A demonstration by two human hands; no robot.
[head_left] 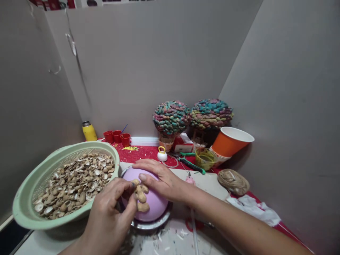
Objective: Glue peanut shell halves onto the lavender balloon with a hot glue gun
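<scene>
The short cluster of peanut shells point(141, 194) lies on the purple ball point(158, 203), on the side of it toward your left hand point(110, 209), its long axis running roughly from eleven to five o'clock. Your left hand is the nearer for those shells: it comes in from eight o'clock, palm turned inward, with thumb and forefinger curled close together at the cluster's left edge. Whether a shell is pinched between them you can't tell from here, since the fingers cover the spot. Your right hand point(162, 180) lies across the ball from about one o'clock, fingers spread and reaching over the top, the thumb pointing back toward the upper shells; it is open and flat on the surface, gripping nothing you can see, with its forearm slanting in from four. Under the ball sits a shiny metal bowl point(159, 222), its rim showing below. At nine o'clock from the ball stands the green colander point(115, 153), holding many loose shells point(79, 184). Farther out, you have small red cups point(125, 140) at eleven, a bumpy coloured ball point(171, 117) on a stand at one, green-handled pliers point(191, 165) and an orange cup point(230, 145) toward two, and a bundle of twine point(233, 181) near three.
</scene>
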